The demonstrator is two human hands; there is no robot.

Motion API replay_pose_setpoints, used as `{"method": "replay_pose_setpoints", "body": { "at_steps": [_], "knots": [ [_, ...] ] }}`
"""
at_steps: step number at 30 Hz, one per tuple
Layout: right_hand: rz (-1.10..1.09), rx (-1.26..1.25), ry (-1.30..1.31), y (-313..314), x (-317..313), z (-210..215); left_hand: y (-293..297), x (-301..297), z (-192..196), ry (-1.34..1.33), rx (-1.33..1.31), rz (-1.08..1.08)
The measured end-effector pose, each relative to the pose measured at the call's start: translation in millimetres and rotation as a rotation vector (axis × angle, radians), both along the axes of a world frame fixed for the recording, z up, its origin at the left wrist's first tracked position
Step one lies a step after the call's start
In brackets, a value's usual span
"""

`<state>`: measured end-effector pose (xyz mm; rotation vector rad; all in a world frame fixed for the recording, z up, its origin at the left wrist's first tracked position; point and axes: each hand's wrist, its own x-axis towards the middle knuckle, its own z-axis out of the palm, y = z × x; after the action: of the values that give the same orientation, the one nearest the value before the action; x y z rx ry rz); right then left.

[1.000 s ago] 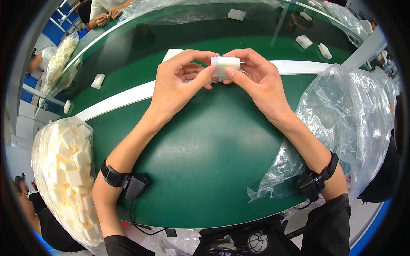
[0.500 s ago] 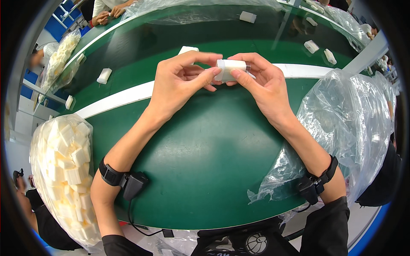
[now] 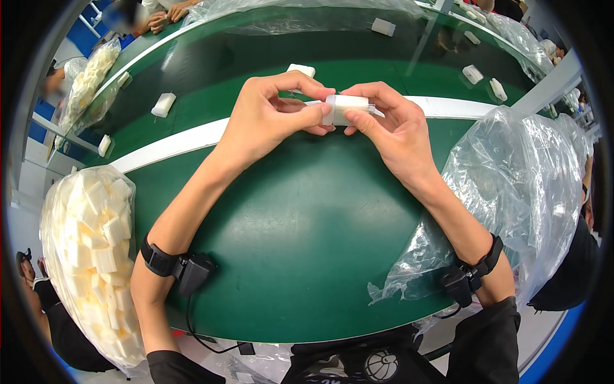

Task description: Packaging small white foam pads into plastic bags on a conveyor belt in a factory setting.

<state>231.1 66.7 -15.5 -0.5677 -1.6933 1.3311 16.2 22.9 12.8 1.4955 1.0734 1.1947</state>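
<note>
Over the white edge strip, both hands hold a small white block-shaped piece level between them. One end of it looks translucent, and something thin sticks out at the other. My left hand pinches the left end between thumb and fingers. My right hand grips the right end, its thumb lying across the front face. Fingers behind the piece are partly hidden. Just beyond my left hand, a similar white piece lies on the dark green belt.
A clear bag of white blocks stands left of the green table. A crumpled clear plastic bag covers its right side. More white pieces, such as one block, lie along the belt. Another person's hands rest at the far left.
The white pieces on the belt have shifted slightly to the right in view. Both hands still hold the piece, which has turned slightly. A dark blurred shape has appeared at the top left.
</note>
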Motion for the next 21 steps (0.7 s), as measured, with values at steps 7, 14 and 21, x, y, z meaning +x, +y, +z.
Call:
{"method": "replay_pose_setpoints", "body": {
  "at_steps": [7,14,21],
  "knots": [
    [-0.036,0.090,-0.033,1,-2,0,0,1,1,-0.045,-0.046,0.007],
    [-0.082,0.068,-0.056,-4,-6,2,0,5,-3,-0.057,-0.164,0.016],
    [0.139,-0.350,0.268,5,3,5,-5,21,-10,0.086,0.244,0.108]
  ]
}}
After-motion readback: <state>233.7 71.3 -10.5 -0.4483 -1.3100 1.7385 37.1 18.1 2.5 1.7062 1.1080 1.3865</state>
